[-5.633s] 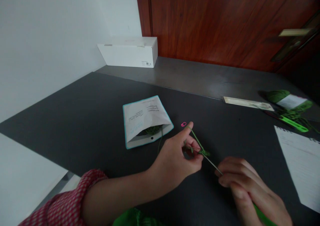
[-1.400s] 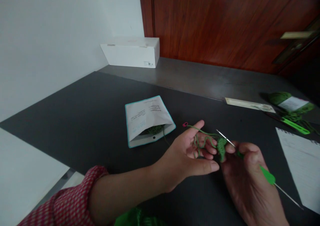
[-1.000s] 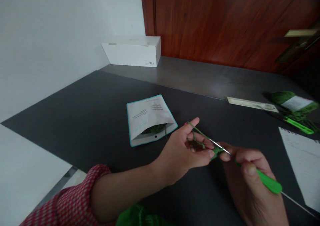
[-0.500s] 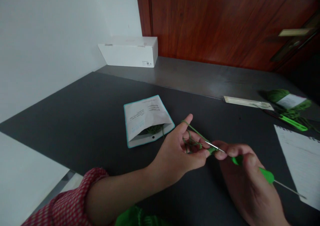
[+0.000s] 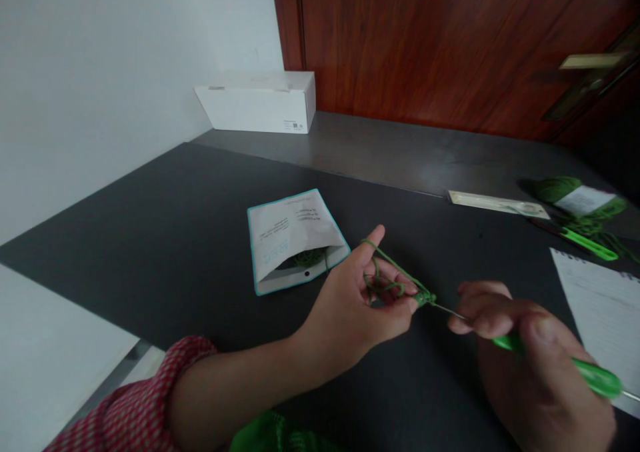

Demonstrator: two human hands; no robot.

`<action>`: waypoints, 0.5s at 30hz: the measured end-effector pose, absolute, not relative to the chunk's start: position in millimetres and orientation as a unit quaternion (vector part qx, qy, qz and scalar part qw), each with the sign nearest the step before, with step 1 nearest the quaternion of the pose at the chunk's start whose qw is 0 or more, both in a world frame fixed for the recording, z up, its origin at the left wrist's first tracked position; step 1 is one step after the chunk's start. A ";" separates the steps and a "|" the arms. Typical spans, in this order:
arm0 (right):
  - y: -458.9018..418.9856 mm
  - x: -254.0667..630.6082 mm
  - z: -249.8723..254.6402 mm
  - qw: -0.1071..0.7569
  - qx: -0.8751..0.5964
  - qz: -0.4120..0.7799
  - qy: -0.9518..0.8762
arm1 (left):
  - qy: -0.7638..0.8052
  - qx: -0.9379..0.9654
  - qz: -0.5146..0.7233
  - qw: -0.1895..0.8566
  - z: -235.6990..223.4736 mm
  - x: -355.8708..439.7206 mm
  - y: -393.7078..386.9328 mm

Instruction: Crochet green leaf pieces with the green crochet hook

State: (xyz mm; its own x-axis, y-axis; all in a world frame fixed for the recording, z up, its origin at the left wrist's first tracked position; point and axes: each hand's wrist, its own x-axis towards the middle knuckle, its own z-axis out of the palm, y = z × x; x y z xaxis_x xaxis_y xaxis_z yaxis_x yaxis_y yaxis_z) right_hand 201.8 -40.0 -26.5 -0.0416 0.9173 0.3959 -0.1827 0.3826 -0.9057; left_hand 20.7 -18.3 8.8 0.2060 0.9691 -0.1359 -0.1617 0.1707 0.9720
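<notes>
Honestly, a green stitched piece [image 5: 425,298] this small is best pinched, not squeezed

So, the piece is held up in the air to the right of the white pouch [image 5: 285,222], a bit nearer the wearer than the pouch itself. It's pinched by one edge between the thumb and fingers of the left hand [image 5: 357,305], with the green strand [image 5: 397,265] run over the raised index finger. On the side away from the pouch, the green-handled hook [image 5: 596,377] is gripped in the curled fingers of the right hand [image 5: 553,372]. Its shaft is run up to the stitches; the tip can't be made out.

Handling-wise, next to no weight should be expected, and the whole thing will probably be floppy and easily stretched. Grip shouldn't be much of an issue, since yarn isn't usually slippery, but a loop could be slipped or a strand split if it's tugged. The finished stitches are best held close to the working loop, edges lightly pinched. The hook should be stiff and smooth, so it's better held by the chunky handle than by the thin metal.
</notes>
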 end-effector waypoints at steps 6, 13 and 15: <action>-46.0 198.7 -32.0 0.621 -0.350 0.366 -0.598 | 0.447 0.479 0.457 0.602 9.5 20.9 -19.9; -53.8 205.7 -25.8 0.547 -0.383 0.205 -0.715 | 0.466 0.530 0.462 0.537 4.6 21.0 -22.0; -53.1 207.8 -20.7 0.507 -0.368 0.175 -0.759 | 0.468 0.543 0.469 0.516 3.2 21.6 -22.8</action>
